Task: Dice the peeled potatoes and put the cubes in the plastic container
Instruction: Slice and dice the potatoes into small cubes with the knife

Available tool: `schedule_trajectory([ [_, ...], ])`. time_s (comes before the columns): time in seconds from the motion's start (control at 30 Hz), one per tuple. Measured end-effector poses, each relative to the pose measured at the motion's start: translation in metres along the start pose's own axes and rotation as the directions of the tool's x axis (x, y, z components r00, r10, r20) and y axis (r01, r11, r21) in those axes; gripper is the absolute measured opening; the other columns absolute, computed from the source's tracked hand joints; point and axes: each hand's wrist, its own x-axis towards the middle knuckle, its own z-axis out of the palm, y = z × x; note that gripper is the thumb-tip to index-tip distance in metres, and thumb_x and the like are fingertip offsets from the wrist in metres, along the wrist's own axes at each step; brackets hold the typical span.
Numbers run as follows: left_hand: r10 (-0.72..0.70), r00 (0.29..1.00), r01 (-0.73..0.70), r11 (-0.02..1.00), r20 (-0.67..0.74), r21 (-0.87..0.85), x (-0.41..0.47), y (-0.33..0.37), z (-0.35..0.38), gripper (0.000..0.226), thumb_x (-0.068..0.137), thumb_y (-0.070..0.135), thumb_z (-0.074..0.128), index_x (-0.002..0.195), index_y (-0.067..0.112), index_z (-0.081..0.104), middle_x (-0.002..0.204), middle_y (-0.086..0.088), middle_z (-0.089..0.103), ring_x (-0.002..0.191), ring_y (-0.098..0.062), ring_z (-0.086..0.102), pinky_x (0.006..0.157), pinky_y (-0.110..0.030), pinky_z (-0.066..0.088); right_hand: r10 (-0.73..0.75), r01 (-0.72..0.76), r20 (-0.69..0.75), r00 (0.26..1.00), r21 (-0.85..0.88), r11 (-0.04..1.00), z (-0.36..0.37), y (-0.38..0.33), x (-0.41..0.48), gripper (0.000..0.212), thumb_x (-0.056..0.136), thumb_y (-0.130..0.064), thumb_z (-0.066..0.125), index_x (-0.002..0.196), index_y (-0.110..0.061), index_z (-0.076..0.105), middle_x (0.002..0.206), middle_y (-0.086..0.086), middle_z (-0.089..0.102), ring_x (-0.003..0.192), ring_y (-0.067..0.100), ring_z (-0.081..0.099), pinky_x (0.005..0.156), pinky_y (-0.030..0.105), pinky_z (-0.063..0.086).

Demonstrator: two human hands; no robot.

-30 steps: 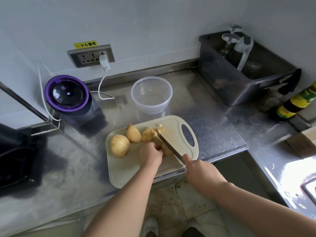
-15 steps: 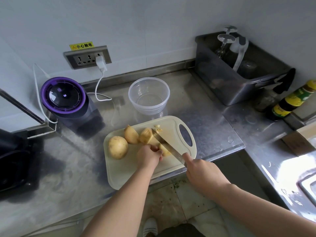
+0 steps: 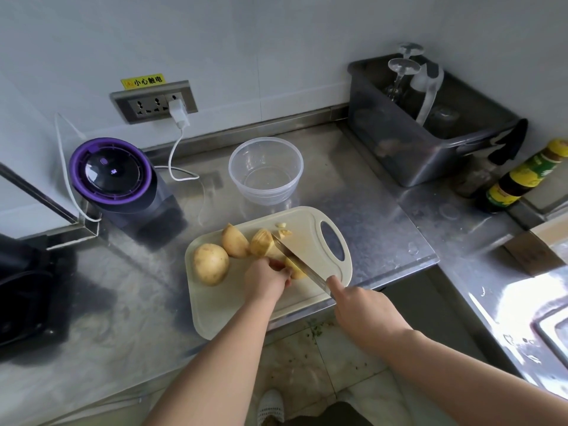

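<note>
At the centre of the frame, the left grip [image 3: 266,279] is closed down over a potato piece [image 3: 294,269] on the cutting board [image 3: 221,312], its fingers curled onto the piece and pinning it against the board. Whether the thumb also touches the piece cannot be told, as the back of the hand hides it.

The right grip [image 3: 365,312], lower right of centre, is clamped round the handle of a knife [image 3: 287,252]. The handle is hidden inside the fist, and the forefinger lies stretched along the back of the blade. The blade slants up and to the left, running just beside the left fingers, with its edge down at the held piece.

Further left on the board lie a whole potato [image 3: 211,264], a potato half [image 3: 235,241] and another cut chunk [image 3: 261,243] that touches the blade near its tip. A few small bits [image 3: 284,232] lie just right of the tip.

The clear plastic container [image 3: 266,192] stands on the steel desk [image 3: 368,210] just above the board, apart from it, and no cubes can be seen in it.

At the left stands a purple-lidded appliance [image 3: 112,172]. A white plug [image 3: 179,113] sits in the wall socket [image 3: 153,101]. A dark bin [image 3: 424,158] at the upper right holds upturned glasses [image 3: 402,69], and a bottle [image 3: 519,176] stands at the right edge.
</note>
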Motion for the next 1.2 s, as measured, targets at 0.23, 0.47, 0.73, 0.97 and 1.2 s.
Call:
schedule_trajectory([
  [0.23,0.005,1.000,-0.005,1.000,-0.019,-0.004,0.001,-0.002,0.002,0.011,0.083,0.019,0.073,0.074,0.018,0.068,0.069,0.001,0.072,0.073,-0.018,0.072,0.079,-0.041,0.059,-0.009,0.008,0.090,0.996,0.010,1.000,-0.006,-0.001,0.005,0.047,0.087,0.004,0.037,0.129,-0.017,0.028,0.068,0.002,0.044,0.053,0.017,0.041,0.046,0.031,0.032],
  [0.47,0.016,0.999,-0.013,0.996,-0.041,0.088,0.000,0.001,0.002,0.007,0.086,0.021,0.071,0.090,0.015,0.072,0.078,0.004,0.071,0.068,-0.007,0.065,0.059,-0.018,0.049,-0.018,0.012,0.156,0.988,0.038,0.999,-0.010,0.003,0.009,0.047,0.088,0.002,0.037,0.130,-0.018,0.029,0.075,0.004,0.051,0.062,0.019,0.049,0.052,0.032,0.039],
  [0.73,0.028,0.998,-0.023,0.994,-0.049,0.103,0.001,0.000,0.002,0.009,0.082,0.018,0.072,0.090,0.018,0.071,0.075,0.007,0.069,0.075,-0.013,0.067,0.074,-0.033,0.058,0.002,-0.016,0.201,0.980,0.064,0.998,-0.008,0.004,0.010,0.047,0.090,-0.001,0.036,0.133,-0.019,0.027,0.079,0.005,0.052,0.064,0.016,0.049,0.054,0.030,0.040],
  [0.97,0.025,0.999,-0.024,0.999,-0.034,0.045,0.001,-0.004,0.002,0.018,0.081,0.018,0.074,0.073,0.029,0.062,0.082,0.000,0.073,0.080,-0.021,0.071,0.078,-0.043,0.059,0.044,-0.056,0.146,0.988,0.081,0.995,-0.007,0.008,0.009,0.032,0.091,-0.003,0.038,0.118,-0.020,0.034,0.080,0.006,0.058,0.070,0.023,0.061,0.061,0.039,0.052],
  [1.2,-0.002,1.000,0.002,1.000,-0.020,-0.021,-0.001,-0.002,0.002,0.018,0.083,0.022,0.075,0.069,0.022,0.062,0.066,0.003,0.070,0.077,-0.021,0.071,0.081,-0.044,0.058,0.026,-0.026,0.006,1.000,0.013,1.000,-0.005,0.007,0.003,0.026,0.092,-0.002,0.039,0.113,-0.016,0.034,0.063,0.001,0.042,0.049,0.020,0.038,0.047,0.032,0.030],
])
